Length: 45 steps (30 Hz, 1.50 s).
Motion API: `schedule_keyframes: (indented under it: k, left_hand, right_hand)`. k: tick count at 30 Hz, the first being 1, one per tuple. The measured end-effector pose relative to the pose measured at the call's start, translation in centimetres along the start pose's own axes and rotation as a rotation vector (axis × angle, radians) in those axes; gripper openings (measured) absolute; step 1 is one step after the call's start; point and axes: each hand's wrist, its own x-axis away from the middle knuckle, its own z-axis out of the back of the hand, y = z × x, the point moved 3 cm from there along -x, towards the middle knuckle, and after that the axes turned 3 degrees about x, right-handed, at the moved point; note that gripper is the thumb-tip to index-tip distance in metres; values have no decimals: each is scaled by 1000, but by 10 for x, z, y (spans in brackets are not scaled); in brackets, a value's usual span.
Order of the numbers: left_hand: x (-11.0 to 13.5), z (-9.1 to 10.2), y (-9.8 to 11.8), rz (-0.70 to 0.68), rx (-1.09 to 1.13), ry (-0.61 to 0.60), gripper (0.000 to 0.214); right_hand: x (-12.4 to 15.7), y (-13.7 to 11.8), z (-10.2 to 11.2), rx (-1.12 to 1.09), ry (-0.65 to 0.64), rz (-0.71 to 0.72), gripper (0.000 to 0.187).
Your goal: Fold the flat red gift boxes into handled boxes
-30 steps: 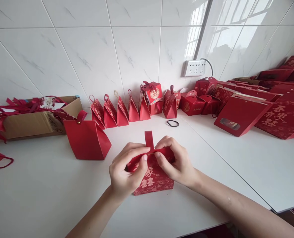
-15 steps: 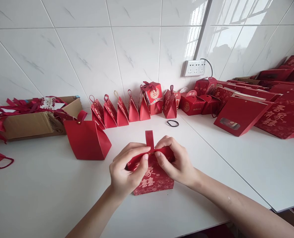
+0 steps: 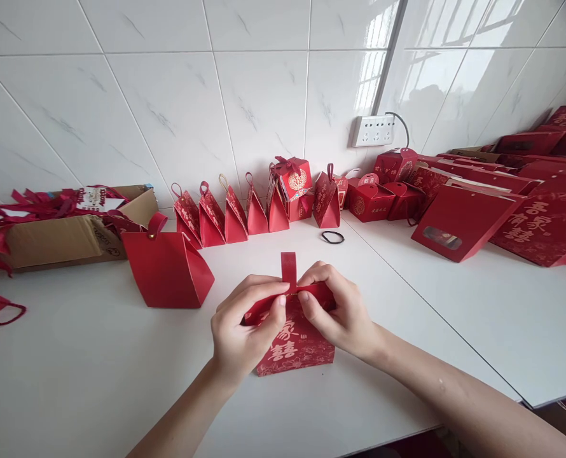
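A red gift box [image 3: 295, 346] with pale printed characters and flowers stands upright on the white table, directly in front of me. My left hand [image 3: 247, 318] pinches the left part of its top edge between thumb and fingers. On the other side, my right hand [image 3: 335, 312] pinches the same top edge, thumb toward me. Between the fingertips a red ribbon loop [image 3: 289, 270] sticks up from the box's top. The fingers partly hide the top seam. To the left stands a plain red gift box [image 3: 166, 270] with its own ribbon handle.
Several small red boxes [image 3: 235, 216] line the wall. Behind my hands lies a black elastic band [image 3: 333, 237]. A cardboard carton [image 3: 63, 245] of ribbons sits at left; flat red boxes [image 3: 467, 219] pile up at right. A power strip [image 3: 373, 131] hangs on the tiled wall.
Almost nothing differs. Both hands keep their pinch on the box top, and the ribbon loop has shifted very slightly.
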Motion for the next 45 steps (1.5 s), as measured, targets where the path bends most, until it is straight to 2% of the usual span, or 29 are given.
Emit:
schedule_keyframes:
  k: [10, 15, 17, 19, 21, 23, 26, 28, 30, 35, 37, 38, 40, 42, 45]
  left_hand:
    - [-2, 0, -1, 48, 8, 4, 18]
    - [0, 0, 0, 23, 26, 15, 21]
    - [2, 0, -2, 51, 36, 23, 25]
    - [4, 0, -6, 131, 89, -1, 37]
    - [7, -2, -11, 210, 155, -62, 61]
    - [11, -6, -15, 243, 154, -137, 84]
    - [19, -12, -17, 248, 7, -183, 95]
    - [24, -15, -16, 214, -76, -160, 91]
    - [26, -16, -15, 132, -93, -108, 88]
    - [24, -12, -11, -128, 20, -24, 96]
    - [21, -10, -10, -152, 65, 4, 95]
    - [19, -8, -10, -98, 105, 37, 93]
    - [13, -4, -15, 174, 248, 145, 81]
    - [9, -3, -25, 590, 471, 253, 57]
    - [7, -9, -36, 1157, 794, 365, 30]
  right_hand:
    - [-1, 2, 0, -63, 24, -93, 8]
    - [-3, -2, 2, -89, -33, -144, 7]
    - [-5, -1, 4, -125, -90, -206, 8]
    - [-8, 5, 9, -222, -113, -343, 4]
    - [-13, 17, 19, -398, -10, -477, 8]
    - [-19, 31, 33, -583, 186, -529, 15]
    - [-27, 50, 49, -761, 389, -542, 21]
    - [-29, 58, 51, -847, 414, -585, 20]
    - [-29, 62, 47, -917, 386, -633, 21]
    - [-25, 66, 27, -980, 285, -719, 26]
    - [-23, 69, 23, -969, 249, -747, 28]
    - [-22, 72, 21, -962, 229, -760, 25]
    - [-19, 78, 20, -936, 181, -781, 17]
    - [-18, 81, 19, -901, 111, -778, 17]
    - [-16, 80, 14, -878, -10, -804, 35]
